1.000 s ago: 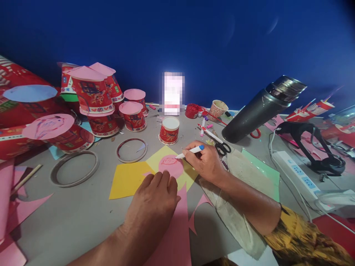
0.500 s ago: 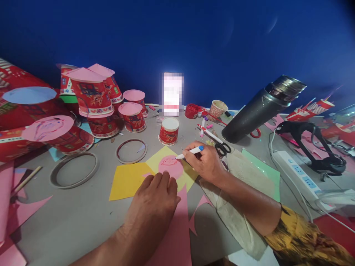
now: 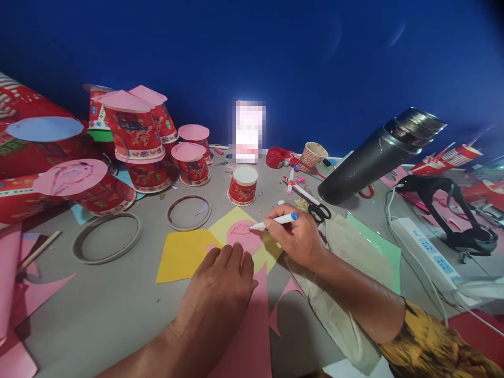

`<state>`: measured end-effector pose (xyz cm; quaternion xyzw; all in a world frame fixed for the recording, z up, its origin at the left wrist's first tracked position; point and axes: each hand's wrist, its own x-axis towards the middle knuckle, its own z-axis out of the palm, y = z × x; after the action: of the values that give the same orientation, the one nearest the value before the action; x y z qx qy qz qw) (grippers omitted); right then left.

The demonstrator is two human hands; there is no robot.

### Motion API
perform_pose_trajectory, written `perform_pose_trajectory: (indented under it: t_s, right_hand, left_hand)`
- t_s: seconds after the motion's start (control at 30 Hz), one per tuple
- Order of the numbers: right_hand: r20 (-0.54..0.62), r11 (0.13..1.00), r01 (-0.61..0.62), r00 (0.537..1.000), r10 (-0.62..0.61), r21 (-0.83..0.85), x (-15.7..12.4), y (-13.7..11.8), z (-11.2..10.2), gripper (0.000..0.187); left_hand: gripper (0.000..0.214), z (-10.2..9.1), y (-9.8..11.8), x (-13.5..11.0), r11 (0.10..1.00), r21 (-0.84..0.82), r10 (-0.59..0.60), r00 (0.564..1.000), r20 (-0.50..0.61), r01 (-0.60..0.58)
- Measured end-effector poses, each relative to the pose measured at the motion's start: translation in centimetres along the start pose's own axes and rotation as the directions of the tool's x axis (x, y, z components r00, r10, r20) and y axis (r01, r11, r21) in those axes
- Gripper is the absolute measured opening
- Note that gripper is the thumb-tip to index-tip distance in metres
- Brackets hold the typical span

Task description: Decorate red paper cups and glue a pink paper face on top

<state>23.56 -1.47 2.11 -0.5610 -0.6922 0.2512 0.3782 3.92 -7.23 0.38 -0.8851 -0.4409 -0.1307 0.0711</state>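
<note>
1. Drawing under way: right hand grips white marker, tip on pink paper circle atop yellow sheet.
2. Left hand lies flat, fingers together, pinning pink paper just below the circle.
3. Face outline partly drawn on the circle; judged unfinished.
4. Paper-topped red cups stand well beyond the circle.

Single head view, worn on my head, facing forward and down. Close over the grey table. Blue wall fills the top.
</note>
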Motion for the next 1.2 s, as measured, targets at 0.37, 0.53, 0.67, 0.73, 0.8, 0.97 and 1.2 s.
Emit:
perform_pose_trajectory:
  t_s: [0.37, 0.53, 0.67, 0.73, 0.8, 0.97, 1.2]
  right_hand:
    - [0.018, 0.997, 0.036, 0.999, -0.035, -0.072, -0.14, -0.13, 0.55, 0.019]
    - [-0.044, 0.993, 0.041, 0.998, -0.046, -0.106, -0.30, -0.01, 0.43, 0.022]
    - [-0.053, 0.995, 0.048, 0.997, -0.053, -0.087, -0.47, -0.25, 0.55, 0.022]
    - [-0.053, 0.996, 0.046, 0.997, -0.050, -0.076, -0.49, -0.37, 0.67, 0.023]
    - [-0.048, 0.996, 0.044, 0.998, -0.048, -0.075, -0.45, -0.42, 0.75, 0.023]
    - [-0.047, 0.992, 0.049, 0.997, -0.055, -0.114, -0.26, -0.29, 0.62, 0.021]
    - [-0.107, 0.992, 0.041, 0.993, -0.054, -0.122, -0.16, -0.21, 0.44, 0.022]
  left_hand:
    - [0.005, -0.90, -0.21, 0.07, 1.000, -0.011, 0.024, 0.998, 0.065, -0.024]
    - [0.011, -0.70, -0.08, 0.21, 1.000, -0.012, 0.022, 0.997, 0.077, -0.021]
    - [0.013, -0.71, -0.07, 0.28, 1.000, -0.010, 0.022, 0.998, 0.058, -0.021]
    - [0.013, -0.75, -0.08, 0.29, 1.000, -0.014, 0.024, 0.998, 0.053, -0.023]
    - [0.013, -0.82, -0.07, 0.29, 1.000, -0.018, 0.024, 0.999, 0.047, -0.023]
    - [0.012, -0.91, -0.03, 0.31, 1.000, -0.019, 0.021, 0.999, 0.049, -0.020]
    - [0.015, -0.67, -0.11, 0.26, 1.000, -0.013, 0.020, 0.999, 0.050, -0.020]
